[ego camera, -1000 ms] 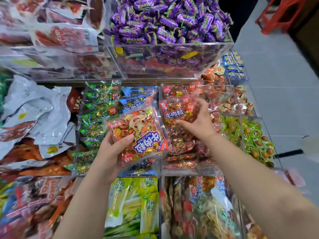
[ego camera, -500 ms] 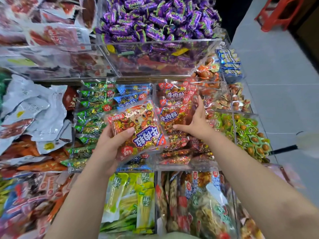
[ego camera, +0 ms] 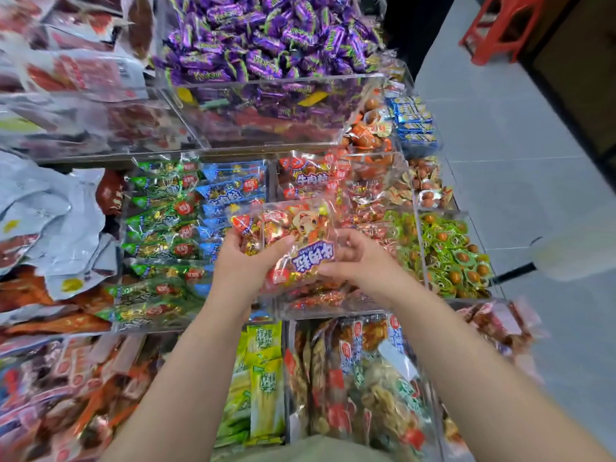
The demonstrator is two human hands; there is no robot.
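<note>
The left hand [ego camera: 241,266] and the right hand [ego camera: 361,261] each grip one side of the red snack packet [ego camera: 300,243], so it lies flat. It is just above the clear bin [ego camera: 336,307] of the same packets, probably for placing it neatly.

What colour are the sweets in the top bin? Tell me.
Sweets: purple, green lettering; head view.

The snack packet [ego camera: 300,248] is clear, crinkled plastic film, glossy, with glints over its red and gold print. The bins [ego camera: 300,79] are smooth, transparent hard plastic, and the purple sweets [ego camera: 266,38] heaped in one have shiny foil-like wrappers. The grey floor [ego camera: 500,181] tiles look smooth and matt, and the pale pouches [ego camera: 50,211] have a dull silvery sheen.
</note>
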